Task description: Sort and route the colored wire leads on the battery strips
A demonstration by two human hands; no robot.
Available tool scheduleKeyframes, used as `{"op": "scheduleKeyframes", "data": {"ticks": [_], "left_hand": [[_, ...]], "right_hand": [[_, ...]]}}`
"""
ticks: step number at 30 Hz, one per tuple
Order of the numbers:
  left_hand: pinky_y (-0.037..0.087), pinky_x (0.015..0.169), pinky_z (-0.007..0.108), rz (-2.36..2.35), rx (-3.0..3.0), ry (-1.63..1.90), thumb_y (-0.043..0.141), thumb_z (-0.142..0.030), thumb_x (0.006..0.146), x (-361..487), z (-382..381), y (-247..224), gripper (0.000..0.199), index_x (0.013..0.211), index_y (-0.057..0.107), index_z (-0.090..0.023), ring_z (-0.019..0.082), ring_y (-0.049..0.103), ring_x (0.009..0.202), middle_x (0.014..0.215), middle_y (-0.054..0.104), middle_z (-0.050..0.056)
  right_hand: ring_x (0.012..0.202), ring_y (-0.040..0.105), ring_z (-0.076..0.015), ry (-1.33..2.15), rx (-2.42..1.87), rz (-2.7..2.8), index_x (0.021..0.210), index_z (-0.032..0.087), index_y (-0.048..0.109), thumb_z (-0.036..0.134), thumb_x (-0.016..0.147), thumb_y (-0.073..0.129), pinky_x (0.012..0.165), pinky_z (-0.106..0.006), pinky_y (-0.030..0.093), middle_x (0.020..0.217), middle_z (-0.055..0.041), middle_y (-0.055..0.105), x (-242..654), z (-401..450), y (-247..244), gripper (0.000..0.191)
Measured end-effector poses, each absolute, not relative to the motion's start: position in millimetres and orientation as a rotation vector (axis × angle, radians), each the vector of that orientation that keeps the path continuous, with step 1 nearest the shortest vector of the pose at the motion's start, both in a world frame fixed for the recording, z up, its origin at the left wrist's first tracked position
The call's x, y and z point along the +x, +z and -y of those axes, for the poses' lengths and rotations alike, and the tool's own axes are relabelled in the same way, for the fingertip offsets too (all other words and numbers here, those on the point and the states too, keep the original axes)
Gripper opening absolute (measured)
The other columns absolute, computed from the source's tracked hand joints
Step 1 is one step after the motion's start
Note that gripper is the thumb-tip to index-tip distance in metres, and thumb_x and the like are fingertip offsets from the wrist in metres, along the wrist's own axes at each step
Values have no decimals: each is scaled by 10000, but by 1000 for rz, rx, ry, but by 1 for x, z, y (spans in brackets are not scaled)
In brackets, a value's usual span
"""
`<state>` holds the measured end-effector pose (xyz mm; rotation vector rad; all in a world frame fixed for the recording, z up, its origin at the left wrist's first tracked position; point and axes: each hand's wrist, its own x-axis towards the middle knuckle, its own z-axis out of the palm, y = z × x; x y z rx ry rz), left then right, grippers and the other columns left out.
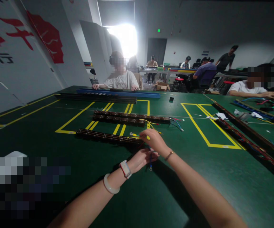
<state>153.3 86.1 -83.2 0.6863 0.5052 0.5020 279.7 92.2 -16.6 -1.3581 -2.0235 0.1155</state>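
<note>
My left hand, with a watch and a bangle at the wrist, has its fingers closed around the wire end of the nearest dark strip. From it hangs a blue wire with a ring terminal at its tip. Just above, my right hand pinches a yellow-green wire, its ring terminal sticking out to the left. Parts of both wires are hidden by my fingers. Two more dark strips lie side by side beyond, with yellow, red and blue wires ending in terminals.
Yellow tape marks the green table. A blue channel and a dark channel lie across the far side, by a seated person. Wired strips run along the right, near another person. A white object sits at left.
</note>
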Motion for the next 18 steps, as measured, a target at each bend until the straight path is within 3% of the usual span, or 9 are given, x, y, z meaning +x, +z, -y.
{"op": "scheduleKeyframes", "data": {"ticks": [4, 9, 14, 18], "left_hand": [[483, 894, 371, -543, 779, 508, 650, -134, 761, 157, -83, -81, 281, 1040, 632, -106, 216, 607, 979, 1083, 640, 124], [500, 880, 375, -574, 797, 542, 551, -139, 819, 159, -81, -74, 387, 1205, 553, -170, 242, 561, 1089, 1225, 575, 113], [501, 888, 330, -679, 782, 540, 481, -55, 801, 161, -75, -63, 477, 1265, 485, -166, 215, 558, 1089, 1238, 563, 111], [510, 847, 312, -658, 824, 553, 515, -68, 784, 162, -73, -61, 460, 1225, 507, -202, 209, 566, 1064, 1200, 579, 84]], "right_hand": [[817, 502, -140, -55, -1382, 2275, 885, 178, 665, 274, 894, 556, 750, -261, 352, 849, -35, 607, 249, -120, -25, 145], [791, 448, -165, -206, -1510, 2384, 788, 154, 637, 218, 922, 487, 715, -289, 312, 811, -57, 568, 238, -132, -40, 211], [859, 426, -190, -258, -1480, 2402, 1040, 208, 652, 289, 958, 409, 786, -318, 318, 880, -66, 575, 243, -121, -43, 269], [970, 424, -205, -175, -1459, 2379, 1276, 247, 533, 369, 949, 426, 888, -353, 321, 1073, -80, 573, 248, -107, -40, 365]]}}
